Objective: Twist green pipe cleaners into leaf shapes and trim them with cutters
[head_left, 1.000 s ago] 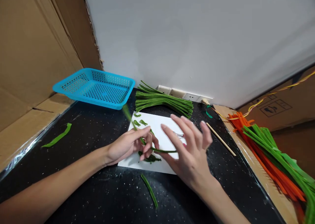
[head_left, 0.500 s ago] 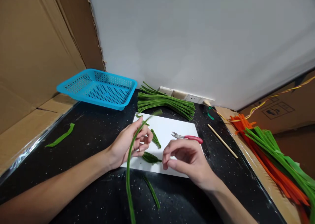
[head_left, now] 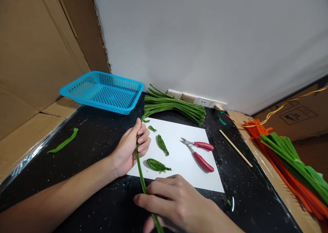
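My left hand (head_left: pixel 134 146) is closed around a long green pipe cleaner (head_left: pixel 140 171), its thumb pressed along the upper part. The strand runs down toward me and passes between the fingers and thumb of my right hand (head_left: pixel 174 202), which is closed on its lower stretch. On a white sheet (head_left: pixel 179 171) beyond lie a large looped green leaf shape (head_left: pixel 156 165), a narrower one (head_left: pixel 162 145) and a small piece (head_left: pixel 152 128). Red-handled nippers (head_left: pixel 198 151) rest on the sheet with their handles spread.
A blue basket (head_left: pixel 112 96) stands at the back left, beside a bundle of green pipe cleaners (head_left: pixel 174 106). A wooden stick (head_left: pixel 235 148) lies to the right. Orange strips (head_left: pixel 282 178) and green strips (head_left: pixel 289 154) lie along the right edge. One green strip (head_left: pixel 64 142) is at left.
My right hand has moved down and left, from above the sheet onto the lower pipe cleaner. My left hand has shifted slightly left and closed more firmly around the strand, which now hangs straighter.
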`<state>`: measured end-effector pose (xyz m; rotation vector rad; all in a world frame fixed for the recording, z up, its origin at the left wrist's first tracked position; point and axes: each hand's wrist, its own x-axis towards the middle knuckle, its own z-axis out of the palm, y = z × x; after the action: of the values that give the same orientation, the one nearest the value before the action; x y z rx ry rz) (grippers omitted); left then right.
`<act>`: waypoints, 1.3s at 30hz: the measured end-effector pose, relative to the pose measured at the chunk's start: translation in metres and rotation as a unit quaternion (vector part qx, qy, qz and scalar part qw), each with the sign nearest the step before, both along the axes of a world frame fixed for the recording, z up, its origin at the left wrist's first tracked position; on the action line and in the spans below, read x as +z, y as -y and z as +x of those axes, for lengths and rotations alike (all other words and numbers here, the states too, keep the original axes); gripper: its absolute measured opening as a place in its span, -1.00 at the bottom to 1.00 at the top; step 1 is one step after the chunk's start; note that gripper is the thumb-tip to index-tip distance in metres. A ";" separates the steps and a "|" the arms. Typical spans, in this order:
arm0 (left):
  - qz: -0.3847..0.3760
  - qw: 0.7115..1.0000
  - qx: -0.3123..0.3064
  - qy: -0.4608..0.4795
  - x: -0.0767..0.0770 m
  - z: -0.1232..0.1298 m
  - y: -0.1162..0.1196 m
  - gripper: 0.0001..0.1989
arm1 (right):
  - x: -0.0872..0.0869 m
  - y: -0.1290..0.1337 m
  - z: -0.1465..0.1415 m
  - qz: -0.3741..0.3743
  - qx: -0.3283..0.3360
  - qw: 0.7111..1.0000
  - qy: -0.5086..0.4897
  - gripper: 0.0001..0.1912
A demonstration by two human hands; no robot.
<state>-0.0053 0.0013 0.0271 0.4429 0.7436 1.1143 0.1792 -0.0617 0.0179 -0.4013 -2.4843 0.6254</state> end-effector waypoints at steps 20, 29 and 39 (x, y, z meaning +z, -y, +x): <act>0.157 0.966 -0.145 -0.148 -0.005 0.009 0.017 -0.67 | 0.003 -0.014 0.006 -0.404 -0.331 0.781 -0.344 -0.56; 0.181 0.963 -0.110 -0.168 -0.005 0.008 0.014 -0.69 | -0.004 -0.024 0.013 -0.441 -0.322 0.718 -0.431 -0.70; 0.266 0.929 -0.154 -0.206 -0.003 0.009 0.016 -0.65 | 0.005 -0.017 0.003 -0.469 -0.248 0.779 -0.335 -0.76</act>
<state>0.0039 -0.0143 0.0239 1.2430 0.6941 0.9204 0.1822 -0.0445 0.0228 -0.9483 -1.1606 1.4367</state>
